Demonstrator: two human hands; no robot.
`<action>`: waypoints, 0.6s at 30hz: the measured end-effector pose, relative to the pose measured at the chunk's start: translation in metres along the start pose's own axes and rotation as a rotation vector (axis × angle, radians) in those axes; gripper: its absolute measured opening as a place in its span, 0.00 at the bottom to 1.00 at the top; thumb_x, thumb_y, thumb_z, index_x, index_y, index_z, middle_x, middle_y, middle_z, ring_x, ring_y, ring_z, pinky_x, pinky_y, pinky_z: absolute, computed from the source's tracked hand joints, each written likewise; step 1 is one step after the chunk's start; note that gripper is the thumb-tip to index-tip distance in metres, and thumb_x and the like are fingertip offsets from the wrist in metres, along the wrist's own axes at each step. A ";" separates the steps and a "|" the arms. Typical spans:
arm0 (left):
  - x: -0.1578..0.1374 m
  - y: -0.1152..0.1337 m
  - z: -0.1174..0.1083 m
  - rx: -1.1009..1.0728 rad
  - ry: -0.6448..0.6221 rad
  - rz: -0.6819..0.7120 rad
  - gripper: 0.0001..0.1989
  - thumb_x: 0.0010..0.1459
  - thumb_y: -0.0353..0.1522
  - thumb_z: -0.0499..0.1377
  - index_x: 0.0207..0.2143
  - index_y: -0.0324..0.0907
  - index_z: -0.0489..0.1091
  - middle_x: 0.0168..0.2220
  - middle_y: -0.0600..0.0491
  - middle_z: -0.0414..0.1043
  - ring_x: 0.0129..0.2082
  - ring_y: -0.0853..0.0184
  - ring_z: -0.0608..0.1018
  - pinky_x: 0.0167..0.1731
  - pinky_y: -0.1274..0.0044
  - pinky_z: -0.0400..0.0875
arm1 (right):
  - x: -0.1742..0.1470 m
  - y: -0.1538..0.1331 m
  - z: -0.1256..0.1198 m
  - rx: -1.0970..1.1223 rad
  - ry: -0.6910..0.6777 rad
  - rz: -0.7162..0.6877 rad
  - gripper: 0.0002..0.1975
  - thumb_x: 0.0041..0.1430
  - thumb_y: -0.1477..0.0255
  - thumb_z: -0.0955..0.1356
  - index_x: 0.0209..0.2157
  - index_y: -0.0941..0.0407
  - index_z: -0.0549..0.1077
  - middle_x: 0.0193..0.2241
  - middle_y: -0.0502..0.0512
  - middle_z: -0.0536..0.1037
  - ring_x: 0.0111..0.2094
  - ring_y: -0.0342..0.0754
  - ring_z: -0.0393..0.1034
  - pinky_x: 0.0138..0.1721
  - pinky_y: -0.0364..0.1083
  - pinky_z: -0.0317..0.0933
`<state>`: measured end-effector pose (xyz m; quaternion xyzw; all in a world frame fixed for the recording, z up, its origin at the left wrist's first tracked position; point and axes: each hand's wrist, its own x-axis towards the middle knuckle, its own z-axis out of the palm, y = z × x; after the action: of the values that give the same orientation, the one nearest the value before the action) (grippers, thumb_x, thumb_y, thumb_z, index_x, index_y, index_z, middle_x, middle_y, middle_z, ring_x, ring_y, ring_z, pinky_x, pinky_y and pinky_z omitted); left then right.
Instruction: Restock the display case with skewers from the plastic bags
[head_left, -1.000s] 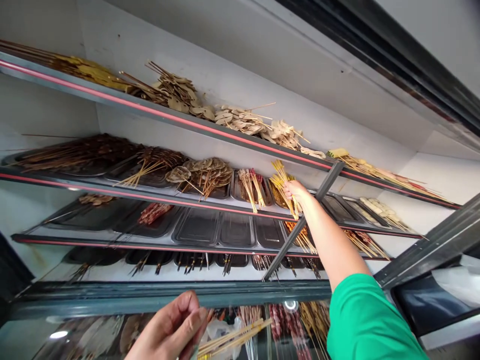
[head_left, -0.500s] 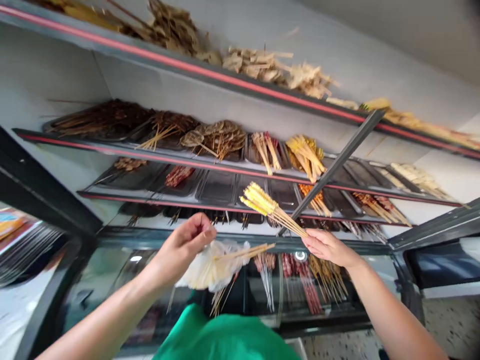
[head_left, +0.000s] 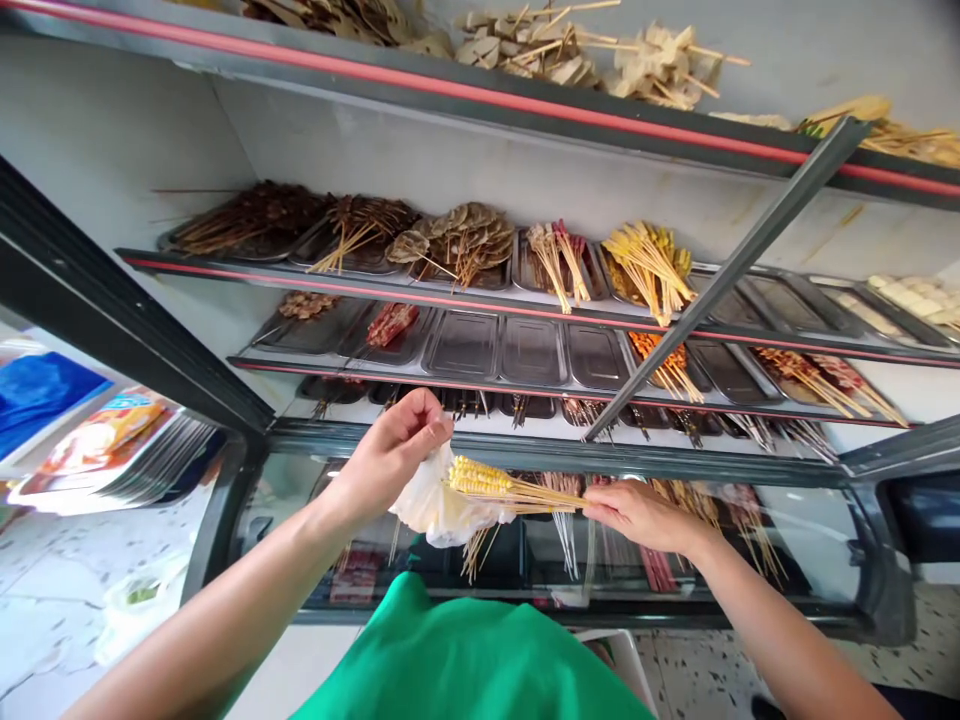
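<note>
My left hand (head_left: 405, 445) pinches the upper edge of a white translucent plastic bag (head_left: 442, 515), which hangs below my fingers. In my right hand (head_left: 637, 515) is a bunch of corn skewers (head_left: 484, 480), gripped by the stick ends. Their yellow corn heads point left and lie at the mouth of the bag; how far they reach inside I cannot tell. Other pale sticks lie along the bag's right side, mostly hidden behind the corn skewers.
Shelves of a display case hold metal trays (head_left: 532, 350), dark skewers (head_left: 255, 215), yellow skewers (head_left: 649, 265) and orange skewers (head_left: 664, 365). A slanted strut (head_left: 735, 270) crosses the shelves at right. Glass (head_left: 300, 490) fronts the lower case. Stacked trays (head_left: 157, 470) stand at left.
My right hand has brought the corn skewers left and down to the mouth of the bag. My left hand keeps its pinch on the bag. The view has shifted.
</note>
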<state>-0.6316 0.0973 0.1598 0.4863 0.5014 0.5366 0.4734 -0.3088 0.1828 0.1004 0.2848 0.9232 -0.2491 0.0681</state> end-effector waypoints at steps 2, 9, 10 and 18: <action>-0.001 0.001 0.001 0.010 0.017 -0.012 0.15 0.58 0.38 0.57 0.27 0.39 0.55 0.22 0.58 0.53 0.22 0.74 0.56 0.22 0.80 0.49 | 0.000 -0.004 0.002 -0.042 0.026 -0.026 0.18 0.66 0.63 0.55 0.27 0.56 0.66 0.23 0.49 0.69 0.24 0.41 0.59 0.26 0.42 0.46; -0.006 -0.003 -0.002 0.113 0.049 0.020 0.15 0.59 0.38 0.57 0.27 0.40 0.55 0.23 0.58 0.52 0.23 0.73 0.56 0.23 0.79 0.50 | -0.020 -0.006 0.025 -0.094 0.201 -0.006 0.19 0.66 0.64 0.54 0.32 0.55 0.71 0.25 0.53 0.74 0.27 0.45 0.67 0.28 0.43 0.51; -0.007 -0.003 -0.002 0.131 0.031 0.034 0.15 0.59 0.38 0.56 0.27 0.40 0.55 0.23 0.57 0.54 0.24 0.73 0.57 0.24 0.79 0.52 | -0.025 -0.005 0.029 -0.076 0.224 0.002 0.19 0.66 0.64 0.54 0.33 0.55 0.71 0.26 0.54 0.74 0.27 0.45 0.67 0.28 0.43 0.52; -0.012 0.001 0.010 0.138 -0.087 0.012 0.13 0.59 0.39 0.55 0.32 0.40 0.57 0.26 0.53 0.66 0.26 0.70 0.65 0.28 0.79 0.59 | -0.056 0.005 0.056 0.005 0.206 0.155 0.19 0.67 0.63 0.53 0.34 0.55 0.71 0.26 0.55 0.74 0.27 0.46 0.67 0.29 0.44 0.52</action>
<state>-0.6204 0.0859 0.1605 0.5437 0.5131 0.4818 0.4571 -0.2600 0.1306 0.0643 0.3794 0.8999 -0.2148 -0.0088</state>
